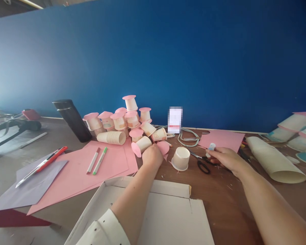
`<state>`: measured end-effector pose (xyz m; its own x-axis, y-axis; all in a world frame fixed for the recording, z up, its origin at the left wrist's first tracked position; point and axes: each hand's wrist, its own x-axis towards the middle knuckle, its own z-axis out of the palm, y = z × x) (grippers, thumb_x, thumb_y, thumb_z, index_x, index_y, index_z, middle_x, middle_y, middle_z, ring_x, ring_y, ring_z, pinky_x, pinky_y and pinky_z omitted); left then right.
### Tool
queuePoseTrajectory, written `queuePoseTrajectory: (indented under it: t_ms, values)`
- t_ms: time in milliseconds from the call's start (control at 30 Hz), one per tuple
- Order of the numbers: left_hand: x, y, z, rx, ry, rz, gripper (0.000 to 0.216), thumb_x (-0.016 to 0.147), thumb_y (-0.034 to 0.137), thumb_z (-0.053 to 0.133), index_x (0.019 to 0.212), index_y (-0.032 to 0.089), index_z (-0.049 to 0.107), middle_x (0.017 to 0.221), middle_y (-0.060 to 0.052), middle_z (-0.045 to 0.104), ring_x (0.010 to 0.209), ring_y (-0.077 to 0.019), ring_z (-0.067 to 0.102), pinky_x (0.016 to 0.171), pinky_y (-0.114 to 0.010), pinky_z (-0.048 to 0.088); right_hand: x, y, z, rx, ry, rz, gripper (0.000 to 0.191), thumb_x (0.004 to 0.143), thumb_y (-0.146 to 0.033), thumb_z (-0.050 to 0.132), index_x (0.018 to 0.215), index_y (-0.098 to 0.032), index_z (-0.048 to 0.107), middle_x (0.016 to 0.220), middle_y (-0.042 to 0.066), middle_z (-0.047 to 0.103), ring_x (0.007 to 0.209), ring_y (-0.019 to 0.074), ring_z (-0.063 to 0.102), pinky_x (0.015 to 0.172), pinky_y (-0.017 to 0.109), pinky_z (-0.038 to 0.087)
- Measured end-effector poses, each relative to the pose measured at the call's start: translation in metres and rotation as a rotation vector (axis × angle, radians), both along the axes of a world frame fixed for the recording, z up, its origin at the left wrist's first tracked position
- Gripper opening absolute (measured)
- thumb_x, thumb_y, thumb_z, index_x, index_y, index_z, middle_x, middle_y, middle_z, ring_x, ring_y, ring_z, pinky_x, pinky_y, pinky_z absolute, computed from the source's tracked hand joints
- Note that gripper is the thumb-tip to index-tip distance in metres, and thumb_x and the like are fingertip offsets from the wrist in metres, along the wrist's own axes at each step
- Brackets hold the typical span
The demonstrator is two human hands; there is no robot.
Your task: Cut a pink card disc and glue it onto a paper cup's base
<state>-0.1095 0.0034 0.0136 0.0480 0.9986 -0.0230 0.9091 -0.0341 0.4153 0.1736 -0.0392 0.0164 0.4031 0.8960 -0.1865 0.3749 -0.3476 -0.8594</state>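
Observation:
My left hand (152, 156) is closed among the cups at the middle of the table, right beside a pink paper circle (163, 147). Its fingertips are hidden, so what it grips does not show. A paper cup with a pink disc (142, 145) lies tipped over just left of it. In my right hand (225, 157), thumb and fingers pinch a small white tube with a pale blue part (211, 148). Below that hand lies a pair of black-handled scissors (203, 166). Between my hands one white paper cup (181, 158) stands upside down.
Several pink-topped cups (118, 120) are piled near the blue wall, beside a black flask (72, 119). Pink sheets (73, 170), two markers (100, 161) and a red utility knife (42, 166) lie left. White cardboard (175, 217) is in front; stacked cups (275, 160) lie right.

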Motion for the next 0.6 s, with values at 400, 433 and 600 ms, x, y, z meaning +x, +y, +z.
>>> queuePoseTrajectory:
  t_ms: [400, 433, 600]
  values:
    - [-0.004, 0.007, -0.001, -0.036, -0.037, 0.075, 0.040, 0.090, 0.040, 0.043, 0.114, 0.010, 0.054, 0.115, -0.024, 0.065, 0.108, -0.0340, 0.064, 0.086, -0.041, 0.049, 0.001, 0.003, -0.007, -0.033, -0.051, -0.011, 0.025, 0.065, -0.036, 0.072, 0.085, -0.020, 0.068, 0.068, 0.007, 0.075, 0.053, 0.0199, 0.067, 0.045, 0.027, 0.042]
    - [-0.004, 0.008, -0.001, -0.041, -0.048, 0.080, 0.040, 0.090, 0.040, 0.043, 0.115, 0.011, 0.054, 0.116, -0.024, 0.065, 0.109, -0.0338, 0.063, 0.087, -0.041, 0.048, 0.002, 0.004, -0.008, -0.031, -0.056, -0.013, 0.027, 0.065, -0.037, 0.073, 0.086, -0.021, 0.068, 0.067, 0.007, 0.075, 0.053, 0.0203, 0.067, 0.045, 0.028, 0.043]
    - [-0.006, 0.011, -0.001, -0.091, -0.113, 0.114, 0.041, 0.088, 0.043, 0.047, 0.116, 0.013, 0.054, 0.117, -0.022, 0.066, 0.111, -0.0334, 0.062, 0.088, -0.041, 0.048, 0.008, 0.008, -0.016, -0.035, -0.075, 0.005, 0.033, 0.064, -0.043, 0.074, 0.087, -0.020, 0.069, 0.070, 0.007, 0.075, 0.055, 0.0210, 0.068, 0.050, 0.030, 0.048]
